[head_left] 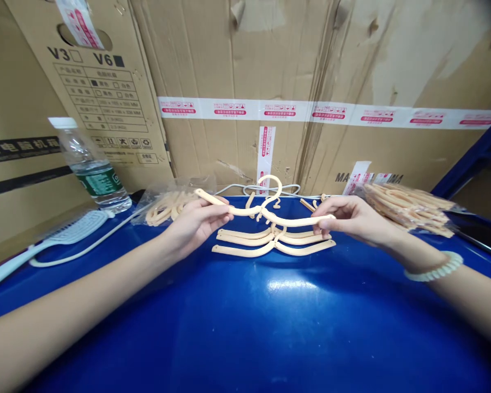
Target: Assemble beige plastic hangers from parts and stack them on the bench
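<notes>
A cream-coloured hanger (288,220) is held up above the blue table, its hook pointing upward. My left hand (198,222) pinches its left arm, and the end of that arm sticks out past the fingers. At the tip of the right arm, my right hand (346,217) grips it between thumb and fingers. Below and behind it, several similar hangers (249,251) lie overlapped on the table. Small loose cream pieces (306,205) sit near the table's back edge, partly hidden by the held hanger.
A water bottle (96,174) and a pale blue hairbrush (76,226) are at the left, beside a white cable (82,252). Bagged cream pieces lie at back left (163,210) and back right (409,204). Cardboard boxes (229,153) stand behind the blue table (245,327).
</notes>
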`<state>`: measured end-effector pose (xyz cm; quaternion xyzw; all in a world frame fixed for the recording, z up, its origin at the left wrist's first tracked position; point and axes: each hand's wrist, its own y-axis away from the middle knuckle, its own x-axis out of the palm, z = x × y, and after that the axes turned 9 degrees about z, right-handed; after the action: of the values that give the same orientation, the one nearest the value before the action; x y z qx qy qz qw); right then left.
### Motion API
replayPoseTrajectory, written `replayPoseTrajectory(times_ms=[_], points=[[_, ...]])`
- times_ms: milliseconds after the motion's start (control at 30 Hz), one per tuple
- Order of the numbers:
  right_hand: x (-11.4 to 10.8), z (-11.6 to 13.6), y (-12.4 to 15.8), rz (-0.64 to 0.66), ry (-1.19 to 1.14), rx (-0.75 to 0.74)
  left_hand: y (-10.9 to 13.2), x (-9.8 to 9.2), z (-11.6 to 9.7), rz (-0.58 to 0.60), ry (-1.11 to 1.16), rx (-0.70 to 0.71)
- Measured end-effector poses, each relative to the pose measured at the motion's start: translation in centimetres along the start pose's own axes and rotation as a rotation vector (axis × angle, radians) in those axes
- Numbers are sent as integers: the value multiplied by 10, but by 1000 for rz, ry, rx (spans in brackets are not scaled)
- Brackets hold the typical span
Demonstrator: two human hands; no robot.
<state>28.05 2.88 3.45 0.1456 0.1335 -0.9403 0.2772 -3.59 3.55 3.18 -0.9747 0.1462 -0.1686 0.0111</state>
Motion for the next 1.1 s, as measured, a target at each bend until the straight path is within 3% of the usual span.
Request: replayPoseTrajectory(times_ms=[133,300,600,767,1100], points=[[-24,-2,2,87,214,37,-5,-11,-6,97,-43,-66],[-34,6,8,254,436,33,-7,-21,-11,192,-183,-115],[-32,9,7,416,659,-3,-2,-26,-24,664,-1292,51],[-30,0,8,457,723,44,5,-16,-20,751,-1514,237],[-28,-4,8,421,755,78,9,-13,-14,766,-1602,265]])
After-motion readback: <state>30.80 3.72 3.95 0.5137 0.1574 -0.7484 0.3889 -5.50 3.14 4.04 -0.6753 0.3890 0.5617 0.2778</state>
